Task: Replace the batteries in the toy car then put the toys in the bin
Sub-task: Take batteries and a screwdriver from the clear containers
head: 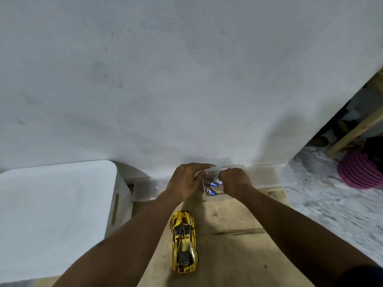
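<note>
Pale wooden boarding [238,255] bore the gold toy car [184,241] at six o'clock, untouched. Toward twelve, the left hand [185,180] lay near-straight-fingered on the clear box [143,189]. The right hand [234,181] curled over the batteries [212,184], its hold hidden. Bracing the box and pinching one cell at a time looked wisest. A white bin [51,204] stood at nine.

Left hand [187,180] and right hand [235,181] meet over blue batteries [212,184].
</note>
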Demonstrator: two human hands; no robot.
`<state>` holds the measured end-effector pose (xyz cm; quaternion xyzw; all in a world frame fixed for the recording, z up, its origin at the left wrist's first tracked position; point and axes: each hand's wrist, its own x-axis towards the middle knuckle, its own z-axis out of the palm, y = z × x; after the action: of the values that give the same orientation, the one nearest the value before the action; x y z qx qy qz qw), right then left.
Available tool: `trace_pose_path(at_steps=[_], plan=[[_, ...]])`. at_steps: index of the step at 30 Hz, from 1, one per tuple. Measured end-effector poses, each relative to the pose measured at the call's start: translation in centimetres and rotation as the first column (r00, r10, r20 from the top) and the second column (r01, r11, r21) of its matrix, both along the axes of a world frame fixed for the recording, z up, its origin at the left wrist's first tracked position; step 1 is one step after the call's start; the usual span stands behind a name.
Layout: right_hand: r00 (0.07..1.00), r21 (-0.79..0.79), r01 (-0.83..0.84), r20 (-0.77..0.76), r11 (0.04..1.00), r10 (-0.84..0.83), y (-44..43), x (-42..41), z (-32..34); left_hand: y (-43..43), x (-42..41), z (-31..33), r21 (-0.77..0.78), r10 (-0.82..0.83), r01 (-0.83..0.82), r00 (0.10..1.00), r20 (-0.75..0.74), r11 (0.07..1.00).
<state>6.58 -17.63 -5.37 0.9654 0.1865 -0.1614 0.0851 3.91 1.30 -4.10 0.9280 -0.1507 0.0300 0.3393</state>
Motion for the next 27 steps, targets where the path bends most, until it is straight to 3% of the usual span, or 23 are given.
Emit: trace_pose_path(at_steps=[9,13,19,24,27], plan=[[0.997,0.210,0.063,-0.055,0.976,-0.053,-0.1,0.0,1.2,-0.2,0.4,0.4,0.001,0.028,-0.028,0.999,-0.028,1.000],[0.984,0.308,0.147,-0.147,0.940,-0.105,0.2,-0.2,1.0,-0.3,0.5,0.4,0.012,0.045,-0.044,0.998,-0.052,0.999],[0.911,0.462,0.394,-0.309,0.794,-0.273,2.0,-0.7,-0.3,-0.2,0.5,0.2,0.019,0.027,-0.026,0.999,-0.033,0.999],[0.857,0.376,0.484,-0.385,0.790,-0.342,3.8,-0.5,-1.1,-0.2,0.5,0.0,-0.005,0.035,-0.036,0.999,-0.028,0.999],[0.852,0.302,0.499,-0.340,0.812,-0.397,4.1,-0.5,-1.5,-0.3,0.7,0.0,-0.007,0.036,-0.036,0.998,-0.043,0.999]])
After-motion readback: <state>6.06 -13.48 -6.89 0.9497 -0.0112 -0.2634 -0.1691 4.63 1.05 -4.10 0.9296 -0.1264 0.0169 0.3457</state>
